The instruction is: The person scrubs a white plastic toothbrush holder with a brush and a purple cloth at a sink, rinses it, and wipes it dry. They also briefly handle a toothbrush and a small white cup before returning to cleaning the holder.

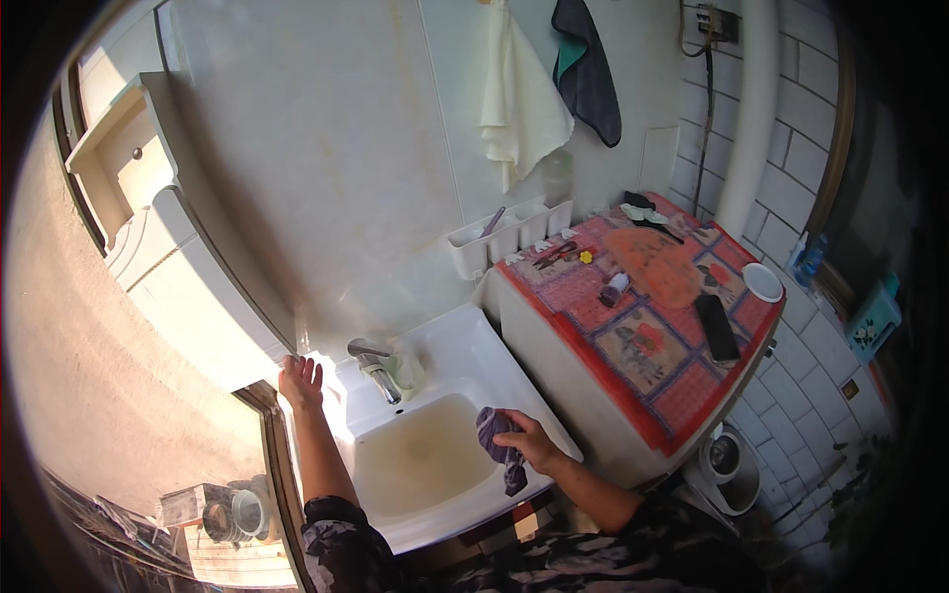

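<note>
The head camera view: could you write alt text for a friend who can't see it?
A person's right hand holds a crumpled purple cloth over the right side of a white sink of murky water. The left hand is open, left of the faucet; to the right, a red patterned cover bears a dark phone.

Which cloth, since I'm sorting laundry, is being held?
The purplish cloth, bunched in the right hand; the cream cloth and the dark grey cloth hang against the wall.
</note>
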{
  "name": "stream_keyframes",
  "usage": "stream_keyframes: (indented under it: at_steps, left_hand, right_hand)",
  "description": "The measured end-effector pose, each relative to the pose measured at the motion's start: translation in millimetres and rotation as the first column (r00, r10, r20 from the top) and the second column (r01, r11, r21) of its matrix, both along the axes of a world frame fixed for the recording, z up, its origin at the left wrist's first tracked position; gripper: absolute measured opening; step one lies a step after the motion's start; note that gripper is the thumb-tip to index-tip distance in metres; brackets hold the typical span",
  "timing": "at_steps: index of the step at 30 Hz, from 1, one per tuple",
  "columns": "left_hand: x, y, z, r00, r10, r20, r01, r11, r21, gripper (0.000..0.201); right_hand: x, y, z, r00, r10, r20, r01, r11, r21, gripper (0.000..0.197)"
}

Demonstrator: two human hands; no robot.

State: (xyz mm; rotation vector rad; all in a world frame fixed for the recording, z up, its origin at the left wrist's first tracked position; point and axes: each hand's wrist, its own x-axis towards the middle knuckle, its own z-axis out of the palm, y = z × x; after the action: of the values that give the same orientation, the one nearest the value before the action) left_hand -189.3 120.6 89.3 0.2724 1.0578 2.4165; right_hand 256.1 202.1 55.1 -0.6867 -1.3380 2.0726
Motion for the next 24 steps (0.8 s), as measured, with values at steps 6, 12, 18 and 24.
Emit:
stream_keyframes:
  at_steps: [6, 12, 18, 24]
  left_hand:
    - [14.6, 26.2, 23.8, 0.971, 0.231, 0.066, -0.226, 0.971, -0.073, 0.027]
    - [18.3, 23.8, 13.1, 0.986, 0.092, 0.137, -0.105, 0.990, 0.089, 0.046]
    - [75.0, 14.3, -2.6, 0.972, 0.053, 0.229, -0.060, 0.998, 0.027, 0.068]
    - [237.7, 3.0, -30.8, 0.757, -0.654, -0.015, 0.585, 0.687, -0.431, 0.040]
  right_hand:
    - [6.8, -3.0, 4.6, 1.000, -0.017, -0.001, 0.017, 0.999, 0.030, 0.055]
    - [19.8, -6.5, 7.3, 1.000, -0.020, 0.007, 0.020, 1.000, -0.021, 0.053]
    - [15.3, -3.8, 19.0, 0.992, -0.127, -0.017, 0.126, 0.991, -0.044, 0.058]
    - [-7.2, 8.4, 31.2, 0.977, -0.213, 0.013, 0.212, 0.974, 0.075, 0.069]
